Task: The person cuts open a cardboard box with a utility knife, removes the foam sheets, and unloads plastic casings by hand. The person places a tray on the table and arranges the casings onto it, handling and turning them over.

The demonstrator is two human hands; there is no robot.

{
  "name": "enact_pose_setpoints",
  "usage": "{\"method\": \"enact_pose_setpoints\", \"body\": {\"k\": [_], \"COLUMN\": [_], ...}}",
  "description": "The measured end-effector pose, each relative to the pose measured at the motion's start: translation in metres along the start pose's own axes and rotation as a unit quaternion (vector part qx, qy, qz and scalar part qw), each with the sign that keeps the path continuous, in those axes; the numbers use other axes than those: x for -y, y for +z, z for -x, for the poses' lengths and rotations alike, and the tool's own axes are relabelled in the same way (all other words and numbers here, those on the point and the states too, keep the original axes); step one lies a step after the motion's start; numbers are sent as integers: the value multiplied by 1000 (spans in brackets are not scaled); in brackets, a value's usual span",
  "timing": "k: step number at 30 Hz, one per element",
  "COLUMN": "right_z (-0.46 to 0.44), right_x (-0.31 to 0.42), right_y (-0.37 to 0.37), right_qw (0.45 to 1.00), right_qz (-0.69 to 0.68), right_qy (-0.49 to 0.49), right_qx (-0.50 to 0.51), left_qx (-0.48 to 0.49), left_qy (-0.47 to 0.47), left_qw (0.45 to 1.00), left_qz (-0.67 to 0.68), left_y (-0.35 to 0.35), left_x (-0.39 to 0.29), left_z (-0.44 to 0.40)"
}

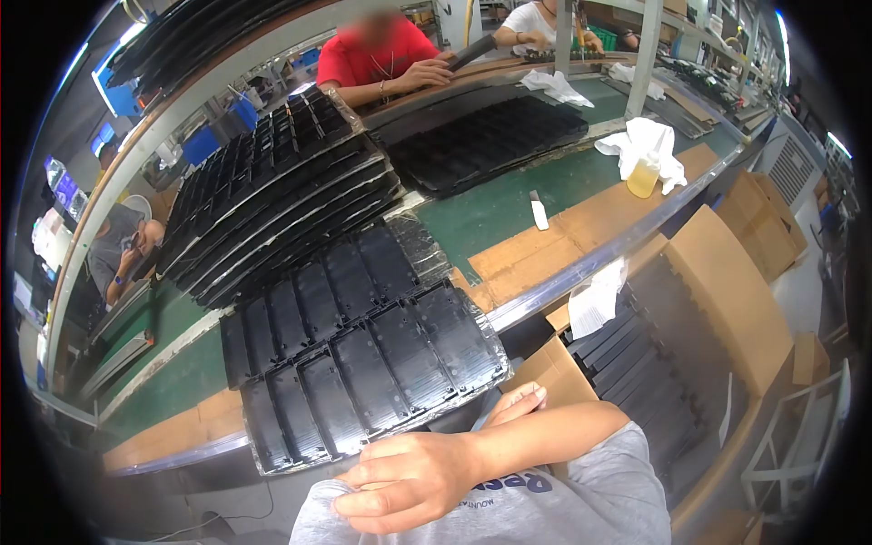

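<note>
My forearms are crossed in front of my grey shirt. My right hand (pixel 404 481) lies at the lower middle, back up, fingers bent loosely and slightly apart over my other arm, with no object visible in it. Past my right forearm shows part of my left hand (pixel 516 402), its fingers curled together beside a grey-blue edge; what they hold, if anything, is hidden. Just beyond my hands, a black tray (pixel 372 381) with long compartments sits at the bench edge, overlapping another black tray (pixel 318 295).
Tall stack of black trays (pixel 282 200) at left; more trays (pixel 490 145) behind. An open carton (pixel 740 291) with black strips stands right. A white-and-dark tool (pixel 539 211), yellow cup (pixel 643 179) and cloth lie on the green bench (pixel 481 232). Co-workers sit opposite and at left.
</note>
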State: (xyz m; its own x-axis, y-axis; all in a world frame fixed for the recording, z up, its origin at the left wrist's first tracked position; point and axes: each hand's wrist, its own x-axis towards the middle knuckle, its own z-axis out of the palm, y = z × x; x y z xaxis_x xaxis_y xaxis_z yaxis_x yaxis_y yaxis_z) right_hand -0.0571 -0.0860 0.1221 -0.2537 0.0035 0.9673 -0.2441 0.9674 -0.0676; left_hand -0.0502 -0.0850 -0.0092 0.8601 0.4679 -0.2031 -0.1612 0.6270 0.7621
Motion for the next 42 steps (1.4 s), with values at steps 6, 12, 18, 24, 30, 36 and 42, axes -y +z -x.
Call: {"method": "enact_pose_setpoints", "body": {"k": [6,12,18,24,30,36,42], "right_z": [3,1,-1,-1,2,1,5], "right_x": [-2,-3,-3,-3,-4,0,0], "right_y": [3,5,10,9,8,9,10], "right_qw": [1000,1000,999,999,998,999,997], "right_qz": [-14,-11,-25,-31,-29,-19,-31], "right_qy": [5,13,16,18,22,15,32], "right_qx": [21,25,19,30,43,48,56], "left_qx": [-77,-47,-15,-19,-86,-16,-36], "left_qy": [14,21,51,49,52,73,51], "left_qw": [997,997,999,998,995,997,998], "left_qz": [6,54,-5,15,-7,28,-9], "left_y": [29,19,3,14,28,15,11], "left_x": [-20,-9,-8,-18,-24,-17,-21], "left_z": [5,2,6,10,10,10,13]}}
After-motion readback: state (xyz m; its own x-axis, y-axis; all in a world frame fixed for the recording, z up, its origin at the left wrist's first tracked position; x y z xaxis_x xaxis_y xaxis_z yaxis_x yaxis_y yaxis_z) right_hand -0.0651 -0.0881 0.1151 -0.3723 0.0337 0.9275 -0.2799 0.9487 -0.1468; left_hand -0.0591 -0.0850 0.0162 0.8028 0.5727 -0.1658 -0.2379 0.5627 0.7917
